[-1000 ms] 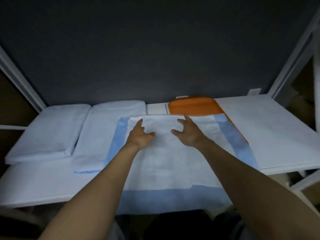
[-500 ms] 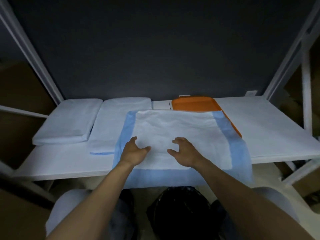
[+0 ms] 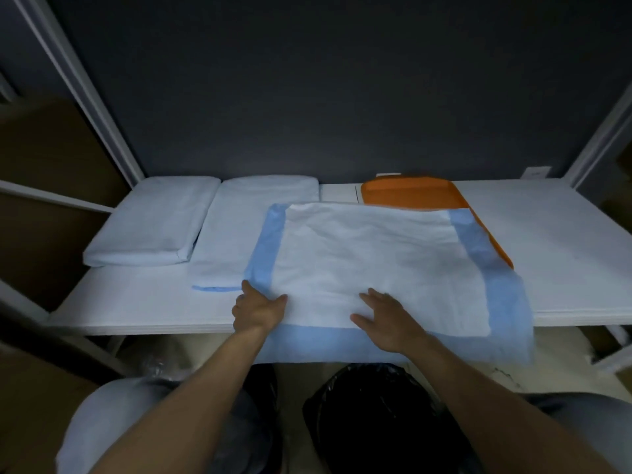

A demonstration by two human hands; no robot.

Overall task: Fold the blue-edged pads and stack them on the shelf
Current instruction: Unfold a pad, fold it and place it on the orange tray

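Head view | likely step: flattening blue-edged pad | left hand, right hand: flat, released | next: pinch edge under wrists, fold away.

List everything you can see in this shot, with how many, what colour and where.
Open pad: one, white with blue edges, spread mid-shelf, near edge hanging over the front.
Folded pad stack: one, pale blue-white, far left of shelf.
Second folded stack: one, pale blue-white, between the first stack and the open pad, blue edge showing at its near end.
Tray: one, orange, back of shelf, partly under the open pad.
Shelf: one, white, across the frame.
Plastic bag: one, black, below the shelf front.
Left hand: resting on the pad's near left corner.
Right hand: flat on the pad's near part, fingers spread.
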